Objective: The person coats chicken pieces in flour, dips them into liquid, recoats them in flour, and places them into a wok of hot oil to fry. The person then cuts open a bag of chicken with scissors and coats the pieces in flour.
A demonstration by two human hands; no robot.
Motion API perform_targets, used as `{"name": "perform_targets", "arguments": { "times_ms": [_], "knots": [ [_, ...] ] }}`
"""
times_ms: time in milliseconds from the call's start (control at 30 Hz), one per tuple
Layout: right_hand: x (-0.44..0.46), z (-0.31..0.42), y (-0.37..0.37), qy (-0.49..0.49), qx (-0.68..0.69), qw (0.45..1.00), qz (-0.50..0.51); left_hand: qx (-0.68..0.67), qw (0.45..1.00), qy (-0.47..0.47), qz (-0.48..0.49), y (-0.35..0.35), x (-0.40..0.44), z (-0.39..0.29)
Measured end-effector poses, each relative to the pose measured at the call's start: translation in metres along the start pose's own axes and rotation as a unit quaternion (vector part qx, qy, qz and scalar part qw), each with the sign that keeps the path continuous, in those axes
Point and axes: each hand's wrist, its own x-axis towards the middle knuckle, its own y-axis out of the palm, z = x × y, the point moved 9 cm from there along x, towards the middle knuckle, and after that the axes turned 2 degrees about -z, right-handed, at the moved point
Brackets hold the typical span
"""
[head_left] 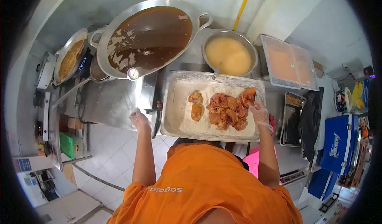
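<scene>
My left hand, in a clear plastic glove, hovers by the front edge of the steel counter, left of the tray. Its fingers are loosely bent and apart, with nothing seen in them. My right hand, gloved too, reaches over the right rim of a metal tray. Its fingers are spread beside the chicken pieces, close to the upper right one; whether they touch it is unclear. The reddish, marinated pieces lie heaped on white flour. Two more pieces lie apart, left of the heap.
Behind the tray stand a large two-handled pan of brown oil with a dial thermometer, and a steel bowl of cloudy yellowish liquid. Clear-lidded containers and a dark tray are at right. A strainer lies left.
</scene>
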Motion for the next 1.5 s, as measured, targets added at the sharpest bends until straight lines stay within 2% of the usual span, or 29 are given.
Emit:
{"name": "perform_targets", "arguments": {
  "times_ms": [33, 67, 100, 200, 233, 267, 433, 467, 500, 600, 633, 733, 800, 833, 867, 900, 933, 967, 1000, 1033, 1067, 1100, 1167, 1233, 1367, 1433, 1500],
  "knots": [
    [-0.002, -0.003, 0.001, 0.012, 0.046, 0.999, -0.003, -0.081, 0.98, -0.174, 0.048, 0.011, 0.017, 0.043],
    [0.0, -0.004, 0.004, 0.016, 0.044, 0.999, 0.004, -0.158, 0.923, -0.338, 0.099, 0.026, 0.019, 0.072],
    [0.001, -0.009, 0.005, 0.025, 0.043, 0.999, 0.01, -0.222, 0.854, -0.429, 0.193, 0.041, 0.009, 0.085],
    [0.002, -0.022, 0.013, 0.008, 0.045, 0.999, 0.018, -0.231, 0.836, -0.428, 0.253, 0.065, 0.026, 0.112],
    [0.002, -0.025, 0.012, -0.004, 0.046, 0.999, 0.017, -0.209, 0.871, -0.385, 0.221, 0.064, 0.023, 0.103],
    [0.001, -0.031, 0.01, -0.001, 0.037, 0.999, 0.013, -0.236, 0.849, -0.445, 0.16, 0.065, 0.01, 0.101],
    [-0.007, -0.023, 0.012, 0.017, -0.011, 0.999, 0.041, -0.253, 0.87, -0.376, 0.193, 0.09, 0.056, 0.163],
    [-0.006, -0.025, 0.014, 0.014, -0.024, 0.999, 0.046, -0.259, 0.873, -0.364, 0.195, 0.093, 0.06, 0.166],
    [-0.007, -0.027, 0.016, 0.013, -0.024, 0.998, 0.048, -0.241, 0.878, -0.38, 0.165, 0.078, 0.032, 0.127],
    [-0.007, -0.029, 0.017, 0.01, -0.037, 0.998, 0.049, -0.197, 0.882, -0.379, 0.197, 0.083, 0.048, 0.147],
    [-0.006, -0.032, 0.018, 0.012, -0.047, 0.998, 0.048, -0.214, 0.882, -0.403, 0.117, 0.073, 0.032, 0.13],
    [-0.007, -0.032, 0.019, 0.024, -0.073, 0.996, 0.043, -0.244, 0.864, -0.431, 0.091, 0.074, 0.031, 0.133],
    [-0.007, -0.035, 0.019, 0.044, -0.1, 0.993, 0.04, -0.049, 0.931, -0.324, 0.163, 0.062, 0.041, 0.127],
    [-0.005, -0.04, 0.022, 0.058, -0.118, 0.991, 0.038, 0.05, 0.943, -0.263, 0.196, 0.056, 0.037, 0.11],
    [-0.001, -0.045, 0.022, 0.071, -0.136, 0.987, 0.034, 0.112, 0.982, -0.099, 0.118, 0.035, 0.042, 0.073],
    [0.002, -0.05, 0.025, 0.091, -0.162, 0.981, 0.06, 0.168, 0.983, 0.069, 0.036, 0.013, 0.013, 0.005],
    [0.007, -0.053, 0.027, 0.11, -0.184, 0.973, 0.083, 0.215, 0.946, 0.238, -0.048, 0.004, -0.025, -0.063],
    [0.006, -0.06, 0.031, 0.134, -0.207, 0.963, 0.109, 0.104, 0.957, 0.261, 0.068, 0.025, -0.047, -0.089],
    [-0.004, -0.057, 0.03, 0.162, -0.164, 0.966, 0.119, -0.003, 0.945, 0.271, 0.181, 0.044, -0.074, -0.103],
    [-0.013, -0.037, 0.026, 0.188, -0.123, 0.966, 0.129, 0.078, 0.942, 0.187, 0.268, 0.08, -0.1, -0.089],
    [0.005, -0.058, 0.04, 0.188, -0.084, 0.97, 0.127, 0.152, 0.919, 0.103, 0.349, 0.114, -0.126, -0.075],
    [0.024, -0.078, 0.055, 0.187, -0.044, 0.973, 0.126, 0.168, 0.894, 0.027, 0.416, 0.14, -0.147, -0.059],
    [0.064, -0.113, 0.081, 0.167, 0.015, 0.98, 0.105, 0.07, 0.861, -0.126, 0.487, 0.177, -0.179, -0.034],
    [0.068, -0.11, 0.086, 0.173, 0.081, 0.974, 0.125, 0.005, 0.813, -0.247, 0.527, 0.199, -0.204, -0.023],
    [0.019, -0.073, 0.106, 0.268, 0.271, 0.882, 0.277, -0.008, 0.734, -0.37, 0.57, 0.218, -0.241, -0.022],
    [0.004, -0.054, 0.117, 0.3, 0.343, 0.829, 0.326, 0.025, 0.73, -0.37, 0.574, 0.233, -0.258, -0.018],
    [0.0, -0.043, 0.132, 0.295, 0.342, 0.833, 0.319, 0.08, 0.735, -0.347, 0.577, 0.26, -0.263, -0.008]
  ]
}}
